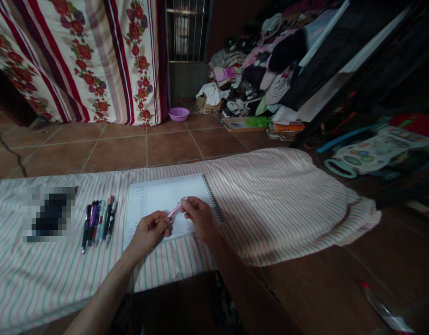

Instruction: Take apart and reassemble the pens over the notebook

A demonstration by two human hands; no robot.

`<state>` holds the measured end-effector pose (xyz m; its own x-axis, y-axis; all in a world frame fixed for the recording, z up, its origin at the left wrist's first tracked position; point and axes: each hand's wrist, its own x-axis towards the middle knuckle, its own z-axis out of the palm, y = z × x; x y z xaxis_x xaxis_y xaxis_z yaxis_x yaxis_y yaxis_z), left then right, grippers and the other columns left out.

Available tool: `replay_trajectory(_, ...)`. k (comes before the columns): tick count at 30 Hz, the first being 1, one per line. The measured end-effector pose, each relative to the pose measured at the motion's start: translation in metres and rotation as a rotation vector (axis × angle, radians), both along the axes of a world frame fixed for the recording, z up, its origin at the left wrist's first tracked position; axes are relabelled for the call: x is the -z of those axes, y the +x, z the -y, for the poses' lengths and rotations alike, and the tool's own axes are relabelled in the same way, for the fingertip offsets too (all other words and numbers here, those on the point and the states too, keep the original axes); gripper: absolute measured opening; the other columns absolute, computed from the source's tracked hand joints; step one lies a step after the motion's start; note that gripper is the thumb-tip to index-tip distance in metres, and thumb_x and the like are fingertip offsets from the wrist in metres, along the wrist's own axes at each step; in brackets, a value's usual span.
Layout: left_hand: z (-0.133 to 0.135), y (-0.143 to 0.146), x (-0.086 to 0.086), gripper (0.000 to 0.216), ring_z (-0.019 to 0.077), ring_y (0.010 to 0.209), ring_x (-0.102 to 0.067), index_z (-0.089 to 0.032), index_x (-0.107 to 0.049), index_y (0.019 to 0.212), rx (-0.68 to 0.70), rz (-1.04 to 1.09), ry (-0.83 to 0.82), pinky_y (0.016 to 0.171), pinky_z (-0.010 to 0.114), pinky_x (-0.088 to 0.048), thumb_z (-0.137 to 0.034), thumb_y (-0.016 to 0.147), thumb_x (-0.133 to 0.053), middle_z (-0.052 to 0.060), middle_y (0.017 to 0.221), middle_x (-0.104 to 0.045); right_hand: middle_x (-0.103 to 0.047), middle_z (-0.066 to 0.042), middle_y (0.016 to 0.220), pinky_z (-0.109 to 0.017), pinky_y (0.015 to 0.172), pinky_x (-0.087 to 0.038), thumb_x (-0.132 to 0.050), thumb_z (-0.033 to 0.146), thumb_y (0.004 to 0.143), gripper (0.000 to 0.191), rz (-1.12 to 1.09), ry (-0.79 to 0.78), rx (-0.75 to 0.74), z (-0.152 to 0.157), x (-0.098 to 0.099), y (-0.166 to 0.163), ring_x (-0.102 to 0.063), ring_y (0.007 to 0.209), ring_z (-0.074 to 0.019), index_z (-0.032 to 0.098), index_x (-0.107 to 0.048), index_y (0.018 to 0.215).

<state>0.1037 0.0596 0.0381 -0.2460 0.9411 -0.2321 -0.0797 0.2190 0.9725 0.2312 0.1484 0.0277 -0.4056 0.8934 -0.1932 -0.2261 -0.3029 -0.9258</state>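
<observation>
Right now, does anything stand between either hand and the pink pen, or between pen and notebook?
Nothing visible does: the left hand and right hand grip the pink pen at opposite ends, and no object shows between it and the notebook.

A striped cloth (277,200) spreads below the fingers (194,203). A spiral notebook (165,188) lies beneath them; to their left are lined-up pens (103,219) and a pixelated dark object (52,211).

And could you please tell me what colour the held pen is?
Pink; the pen shows in the head view.
</observation>
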Motion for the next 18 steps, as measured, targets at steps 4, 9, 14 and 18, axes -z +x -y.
replay_trajectory(4, 0.0000, -0.0019, 0.0026, 0.033, 0.0114, 0.051, -0.049, -0.014, -0.056, 0.071, -0.004, 0.032, 0.020, 0.054, 0.024, -0.035, -0.046, 0.068, -0.065, -0.001, 0.051, -0.056, -0.067, -0.003, 0.086, -0.021, 0.054, -0.038, -0.068, 0.037, 0.067, 0.026, -0.042, 0.006, -0.063, 0.0009, -0.0007, 0.0012, -0.057, 0.068, -0.0105, 0.020, -0.068, 0.086)
replay_trajectory(9, -0.0007, -0.0034, 0.0041, 0.034, 0.0115, 0.051, -0.050, -0.014, -0.057, 0.073, 0.012, 0.009, 0.009, 0.055, 0.024, -0.035, -0.047, 0.068, -0.065, 0.000, 0.051, -0.057, -0.067, -0.004, 0.083, -0.020, 0.051, -0.036, -0.068, 0.037, 0.067, 0.026, -0.007, 0.037, -0.045, -0.0004, 0.0019, 0.0016, -0.055, 0.066, -0.0104, 0.019, -0.070, 0.085)
replay_trajectory(14, -0.0004, -0.0034, 0.0041, 0.034, 0.0107, 0.051, -0.049, -0.014, -0.056, 0.072, 0.022, -0.007, 0.010, 0.054, 0.024, -0.034, -0.047, 0.069, -0.064, 0.000, 0.052, -0.057, -0.062, -0.001, 0.066, -0.021, 0.051, -0.036, -0.069, 0.036, 0.065, 0.023, 0.002, 0.023, -0.010, -0.0008, 0.0036, 0.0004, -0.053, 0.062, -0.0101, 0.017, -0.070, 0.078)
replay_trajectory(18, -0.0001, -0.0033, 0.0034, 0.034, 0.0110, 0.051, -0.049, -0.014, -0.055, 0.071, 0.017, -0.002, 0.015, 0.055, 0.024, -0.036, -0.047, 0.068, -0.064, 0.000, 0.052, -0.057, -0.067, -0.003, 0.079, -0.022, 0.056, -0.039, -0.070, 0.036, 0.065, 0.025, -0.028, -0.018, -0.052, 0.0011, 0.0013, 0.0005, -0.056, 0.067, -0.0105, 0.018, -0.069, 0.082)
